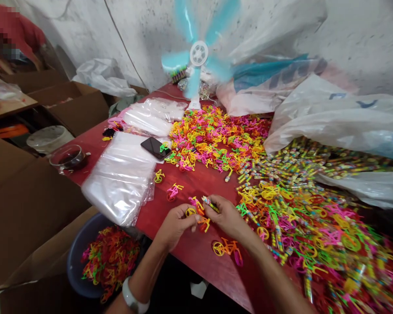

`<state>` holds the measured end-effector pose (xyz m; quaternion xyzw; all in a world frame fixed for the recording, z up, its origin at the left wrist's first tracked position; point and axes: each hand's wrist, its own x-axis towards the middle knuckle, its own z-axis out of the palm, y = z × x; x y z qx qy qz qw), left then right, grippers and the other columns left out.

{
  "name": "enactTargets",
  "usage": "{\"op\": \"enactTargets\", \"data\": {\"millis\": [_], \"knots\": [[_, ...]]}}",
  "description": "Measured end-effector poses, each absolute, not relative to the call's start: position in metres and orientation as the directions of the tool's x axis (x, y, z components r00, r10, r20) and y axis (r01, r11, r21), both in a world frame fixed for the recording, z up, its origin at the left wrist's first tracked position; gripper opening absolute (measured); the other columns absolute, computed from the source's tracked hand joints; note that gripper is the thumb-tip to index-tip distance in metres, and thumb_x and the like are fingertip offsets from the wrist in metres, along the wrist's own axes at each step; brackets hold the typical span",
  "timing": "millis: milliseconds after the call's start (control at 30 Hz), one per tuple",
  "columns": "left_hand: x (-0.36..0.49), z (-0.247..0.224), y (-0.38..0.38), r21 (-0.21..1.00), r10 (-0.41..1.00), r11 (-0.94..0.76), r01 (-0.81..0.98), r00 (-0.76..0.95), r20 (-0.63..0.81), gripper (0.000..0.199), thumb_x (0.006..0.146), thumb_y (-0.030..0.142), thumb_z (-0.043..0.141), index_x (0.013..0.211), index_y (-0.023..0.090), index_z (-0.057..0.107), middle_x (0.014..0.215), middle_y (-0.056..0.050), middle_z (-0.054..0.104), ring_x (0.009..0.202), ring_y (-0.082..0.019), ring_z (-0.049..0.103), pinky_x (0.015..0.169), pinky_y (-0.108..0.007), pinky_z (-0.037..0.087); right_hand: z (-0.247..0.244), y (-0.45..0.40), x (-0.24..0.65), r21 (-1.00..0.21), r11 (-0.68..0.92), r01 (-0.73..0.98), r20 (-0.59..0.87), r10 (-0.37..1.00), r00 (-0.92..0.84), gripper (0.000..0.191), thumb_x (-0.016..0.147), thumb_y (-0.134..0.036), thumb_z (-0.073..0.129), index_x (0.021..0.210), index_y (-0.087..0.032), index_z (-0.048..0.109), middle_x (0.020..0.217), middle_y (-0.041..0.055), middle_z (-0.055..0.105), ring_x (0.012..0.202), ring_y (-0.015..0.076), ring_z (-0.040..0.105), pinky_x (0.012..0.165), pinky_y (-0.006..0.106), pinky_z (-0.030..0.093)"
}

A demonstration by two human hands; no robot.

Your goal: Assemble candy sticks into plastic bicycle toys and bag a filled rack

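Observation:
My left hand (176, 223) is closed, its thumb and fingers pinching a small plastic toy bicycle by its yellow wheel (190, 212). Close by, my right hand (227, 216) grips a small tube with a patterned wrapper (211, 203), its pale end poking out past the fingers. Pink and orange bicycle parts (199, 208) show between the two hands; which hand supports them I cannot tell. An orange toy bicycle (229, 247) with a yellow and a magenta wheel lies on the red table (196, 266) below my right hand. Beyond my left hand rests a pink toy bicycle (174, 191).
Heaps of bicycle parts (212, 135) and wrapped tubes (291, 165) cover the table's back and right. Clear plastic bags (121, 174), a phone (155, 148) and a tape roll (68, 158) lie left. A fan (199, 53) spins behind. A blue tub (72, 257) stands below; another person (16, 30) is far left.

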<state>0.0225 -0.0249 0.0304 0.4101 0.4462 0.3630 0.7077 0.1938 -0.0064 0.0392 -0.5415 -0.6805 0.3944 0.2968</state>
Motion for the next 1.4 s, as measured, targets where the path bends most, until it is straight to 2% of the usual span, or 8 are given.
{"op": "enactTargets", "data": {"millis": [167, 333, 600, 833, 967, 1100, 1200, 1400], "knots": [[0.019, 0.034, -0.019, 0.746, 0.711, 0.628, -0.221, 0.553, -0.435, 0.028, 0.061, 0.033, 0.077, 0.07, 0.012, 0.061, 0.056, 0.005, 0.05, 0.046, -0.005, 0.037, 0.052, -0.022, 0.032, 0.038, -0.01, 0.192, -0.952, -0.058, 0.302, -0.15, 0.944, -0.293, 0.025, 0.08, -0.043, 0.049, 0.07, -0.02, 0.049, 0.064, -0.0049, 0.045, 0.06, 0.0109, 0.042, 0.057, 0.023, 0.036], [0.026, 0.031, -0.027, 0.903, 0.878, 0.418, -0.096, 0.297, -0.375, 0.022, 0.065, 0.031, 0.075, 0.076, 0.014, 0.064, 0.062, 0.003, 0.058, 0.059, -0.009, 0.049, 0.061, -0.022, 0.038, 0.03, -0.01, 0.193, -0.946, -0.085, 0.313, -0.176, 0.945, -0.276, 0.026, 0.082, -0.044, 0.051, 0.076, -0.019, 0.054, 0.069, -0.0021, 0.053, 0.065, 0.0136, 0.049, 0.062, 0.026, 0.041], [0.046, 0.024, -0.04, 0.897, 0.941, 0.314, -0.31, -0.027, -0.338, 0.027, 0.073, 0.038, 0.071, 0.091, 0.018, 0.069, 0.086, -0.002, 0.069, 0.077, -0.014, 0.059, 0.075, -0.025, 0.046, 0.041, -0.041, 0.191, -0.798, 0.233, 0.556, 0.309, 0.95, 0.046, 0.016, 0.091, -0.034, 0.05, 0.095, -0.021, 0.058, 0.088, 0.0053, 0.06, 0.083, 0.0192, 0.058, 0.076, 0.031, 0.047], [0.062, 0.033, -0.056, 0.78, 0.921, 0.389, -0.49, 0.18, -0.346, 0.043, 0.079, 0.052, 0.062, 0.102, 0.017, 0.071, 0.103, -0.01, 0.071, 0.095, -0.021, 0.063, 0.09, -0.035, 0.047, 0.001, -0.058, 0.179, -0.745, 0.279, 0.606, 0.379, 0.925, 0.04, 0.029, 0.089, -0.026, 0.053, 0.116, -0.02, 0.048, 0.1, 0.0082, 0.058, 0.089, 0.021, 0.059, 0.075, 0.035, 0.051], [0.051, 0.035, -0.06, 0.936, 0.945, 0.317, -0.155, 0.141, -0.296, 0.037, 0.084, 0.048, 0.055, 0.1, 0.017, 0.071, 0.098, -0.01, 0.07, 0.092, -0.023, 0.064, 0.087, -0.04, 0.05, -0.01, -0.057, 0.196, -0.673, 0.409, 0.616, 0.468, 0.881, -0.073, 0.023, 0.091, -0.018, 0.043, 0.112, -0.021, 0.053, 0.095, 0.0075, 0.061, 0.087, 0.0202, 0.06, 0.075, 0.034, 0.051], [0.039, 0.034, -0.052, 0.944, 0.996, -0.04, 0.326, -0.064, 0.064, 0.029, 0.079, 0.029, 0.064, 0.107, 0.024, 0.068, 0.112, -0.008, 0.064, 0.109, -0.024, 0.057, 0.101, -0.044, 0.041, 0.006, -0.057, 0.207, -0.753, 0.347, 0.559, 0.374, 0.925, -0.071, 0.016, 0.093, -0.025, 0.046, 0.105, -0.022, 0.057, 0.094, 0.0061, 0.063, 0.088, 0.0193, 0.061, 0.077, 0.032, 0.049], [0.039, 0.034, -0.045, 0.916, 0.988, -0.153, 0.37, 0.077, 0.134, 0.022, 0.08, 0.024, 0.063, 0.1, 0.025, 0.069, 0.111, -0.006, 0.066, 0.11, -0.022, 0.057, 0.101, -0.041, 0.042, 0.02, -0.056, 0.205, -0.837, 0.221, 0.501, 0.235, 0.971, -0.038, 0.018, 0.092, -0.035, 0.05, 0.097, -0.021, 0.06, 0.089, 0.0049, 0.065, 0.083, 0.0186, 0.061, 0.075, 0.03, 0.049], [0.048, 0.04, -0.047, 0.972, 0.98, 0.028, 0.234, 0.183, -0.072, 0.023, 0.081, 0.029, 0.063, 0.103, 0.022, 0.063, 0.101, -0.003, 0.07, 0.094, -0.018, 0.063, 0.086, -0.031, 0.049, 0.03, -0.056, 0.204, -0.921, 0.067, 0.384, 0.082, 0.996, 0.024, 0.028, 0.089, -0.045, 0.052, 0.093, -0.019, 0.062, 0.082, 0.0037, 0.066, 0.073, 0.0177, 0.061, 0.068, 0.028, 0.049]]}}
